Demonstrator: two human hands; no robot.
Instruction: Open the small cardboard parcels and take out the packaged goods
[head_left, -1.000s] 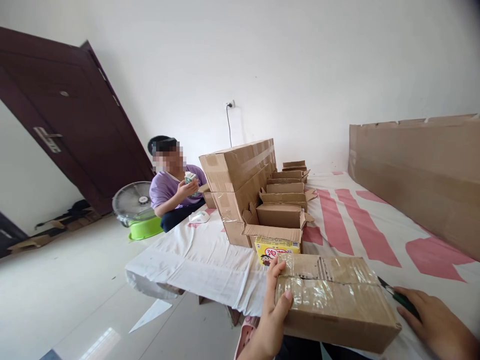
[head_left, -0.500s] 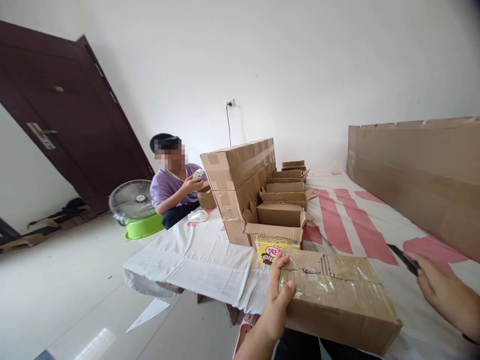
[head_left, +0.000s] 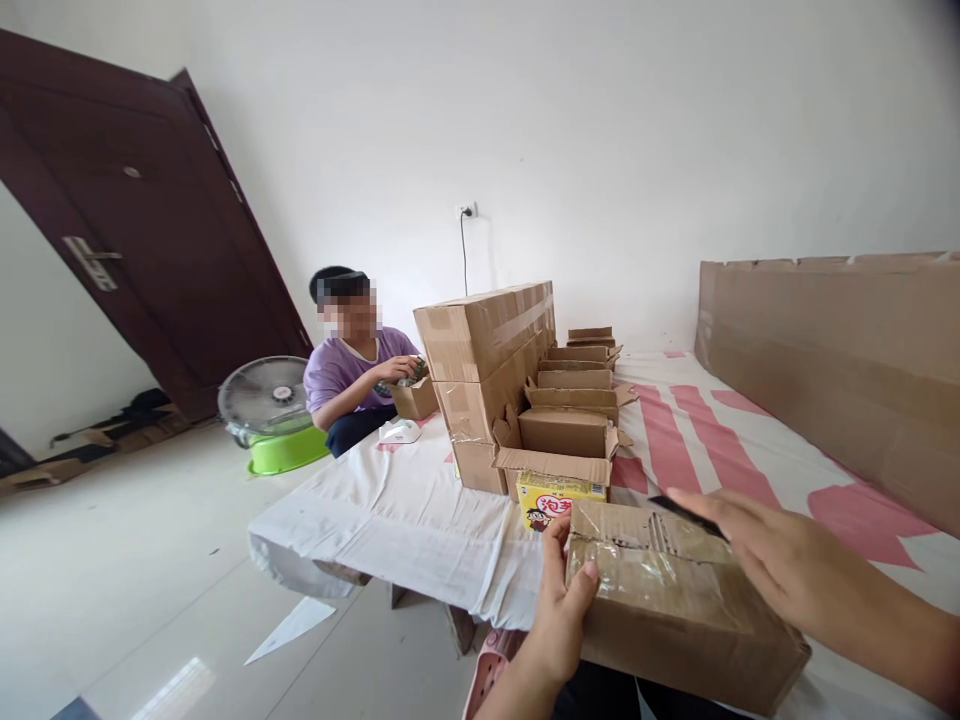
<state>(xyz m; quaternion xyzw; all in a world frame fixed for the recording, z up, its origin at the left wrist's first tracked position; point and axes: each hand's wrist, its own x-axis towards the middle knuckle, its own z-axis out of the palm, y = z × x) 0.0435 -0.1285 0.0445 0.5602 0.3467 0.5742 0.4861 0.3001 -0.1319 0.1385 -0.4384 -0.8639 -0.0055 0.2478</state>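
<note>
Cardboard box gripped by left hand, cutter above.

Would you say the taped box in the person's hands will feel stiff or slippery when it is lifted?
The box is probably stiff: its cardboard edges stay square under the left hand. The glossy tape across its top may be slick. Its flat, wide shape suggests it will not roll.

Low bed under white sheet with pink stripes. On it: two stacked sealed cartons, row of small open cartons just beside them, yellow printed box at the near end, white tape dispenser, small open box at far left edge, long cardboard slab upright along the right.
</note>
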